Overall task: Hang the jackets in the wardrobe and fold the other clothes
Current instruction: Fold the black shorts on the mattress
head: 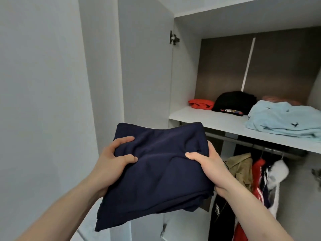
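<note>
I see the open wardrobe (145, 66), its shelf (217, 121) bearing folded clothes, jackets (243, 169) hanging below. In front, below shelf level, I hold a folded navy garment (156, 171): left hand (111, 164) and right hand (208, 166) each pinch a side.

The white wardrobe shelf (205, 117) carries an orange garment (200, 104), a black folded garment (233, 102) and light-blue folded clothes (284, 120).

The navy garment (156, 164) is showing as soft matt cloth, creasing. The shelf (217, 121) and door (144, 63) are looking smooth, matt grey laminate. The rail (243, 141) is looking like dull metal.
</note>
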Demonstrator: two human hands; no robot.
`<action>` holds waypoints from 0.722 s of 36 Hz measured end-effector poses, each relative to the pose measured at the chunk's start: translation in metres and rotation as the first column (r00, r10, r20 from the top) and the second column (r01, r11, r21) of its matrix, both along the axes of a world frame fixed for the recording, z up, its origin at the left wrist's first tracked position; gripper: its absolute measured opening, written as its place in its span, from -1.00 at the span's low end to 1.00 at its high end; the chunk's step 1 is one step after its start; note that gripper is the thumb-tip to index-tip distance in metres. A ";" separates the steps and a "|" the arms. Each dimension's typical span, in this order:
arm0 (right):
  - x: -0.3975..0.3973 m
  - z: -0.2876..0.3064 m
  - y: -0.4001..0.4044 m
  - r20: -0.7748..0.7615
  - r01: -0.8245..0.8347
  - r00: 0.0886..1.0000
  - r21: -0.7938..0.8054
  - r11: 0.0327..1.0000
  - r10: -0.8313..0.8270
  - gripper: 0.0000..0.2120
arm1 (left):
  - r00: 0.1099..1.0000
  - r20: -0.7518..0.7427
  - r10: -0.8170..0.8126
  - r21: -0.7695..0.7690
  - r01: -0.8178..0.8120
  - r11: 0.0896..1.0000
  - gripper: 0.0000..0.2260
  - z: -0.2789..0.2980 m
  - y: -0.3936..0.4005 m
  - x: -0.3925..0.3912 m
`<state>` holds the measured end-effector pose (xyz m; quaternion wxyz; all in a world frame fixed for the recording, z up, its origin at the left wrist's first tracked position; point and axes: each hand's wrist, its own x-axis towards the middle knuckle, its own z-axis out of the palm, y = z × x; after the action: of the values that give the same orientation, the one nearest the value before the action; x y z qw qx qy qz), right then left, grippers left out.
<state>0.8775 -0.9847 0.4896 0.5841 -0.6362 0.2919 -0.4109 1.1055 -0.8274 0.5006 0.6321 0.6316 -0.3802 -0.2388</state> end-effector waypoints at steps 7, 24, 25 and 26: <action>-0.024 0.015 -0.033 0.004 0.211 0.978 0.002 0.978 -0.211 -0.47 | 0.983 -0.011 -0.182 0.015 0.182 0.983 -0.54 0.022 -0.081 0.001; -0.074 0.066 -0.192 -0.034 0.435 0.900 0.021 0.900 -0.434 -0.64 | 0.910 -0.043 -0.412 0.102 0.414 0.904 -0.57 0.079 -0.308 -0.030; -0.074 0.068 -0.205 -0.039 0.434 0.900 0.018 0.901 -0.433 -0.67 | 0.910 -0.043 -0.412 0.107 0.414 0.904 -0.57 0.081 -0.322 -0.031; -0.075 0.070 -0.218 -0.041 0.436 0.900 0.021 0.900 -0.434 -0.69 | 0.910 -0.046 -0.412 0.111 0.415 0.903 -0.57 0.084 -0.336 -0.032</action>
<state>0.8022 -1.2025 0.5595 0.4819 -0.5534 0.4430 -0.5151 1.0732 -1.1634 0.5844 0.5327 0.5702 -0.4840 -0.3960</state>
